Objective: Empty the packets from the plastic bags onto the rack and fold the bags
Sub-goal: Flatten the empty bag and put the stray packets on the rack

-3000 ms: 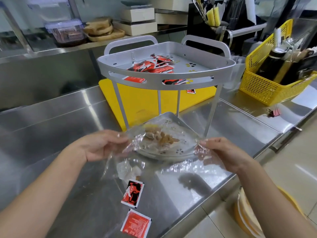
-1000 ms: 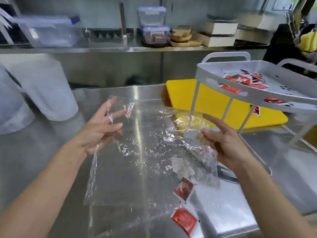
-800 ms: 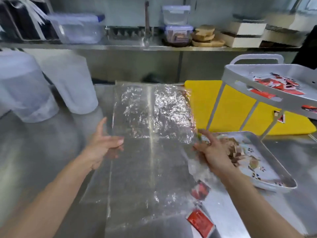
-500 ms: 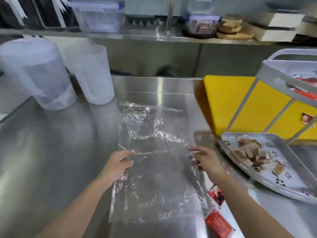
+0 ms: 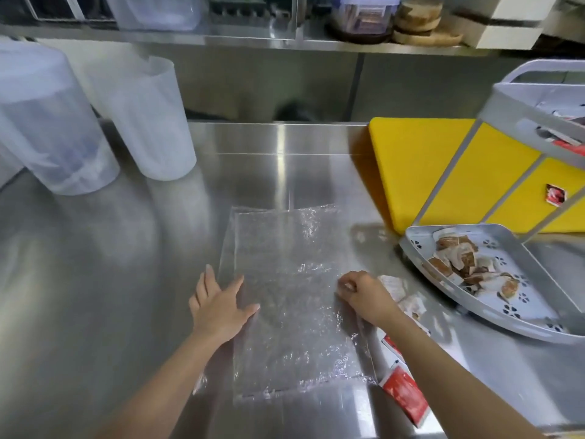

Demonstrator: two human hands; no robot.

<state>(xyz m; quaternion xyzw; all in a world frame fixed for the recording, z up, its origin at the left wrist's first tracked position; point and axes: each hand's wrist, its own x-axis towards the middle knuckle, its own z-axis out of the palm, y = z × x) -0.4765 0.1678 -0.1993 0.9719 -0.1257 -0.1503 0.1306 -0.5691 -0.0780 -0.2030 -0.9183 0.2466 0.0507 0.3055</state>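
Pressing the left hand (image 5: 221,307) flat, fingers straight and spread, on the left edge of the clear plastic bag (image 5: 291,299), laid out empty on the steel counter (image 5: 126,280). Pinching its right edge with the curled fingers of the right hand (image 5: 364,296). Lying loose just right of that: pale packets (image 5: 394,285) and a red packet (image 5: 402,394), not yet on the rack (image 5: 550,299). Likely to skid on slick steel during folding; likely to trap air and spring open; easy to sweep the strays off the counter's edge
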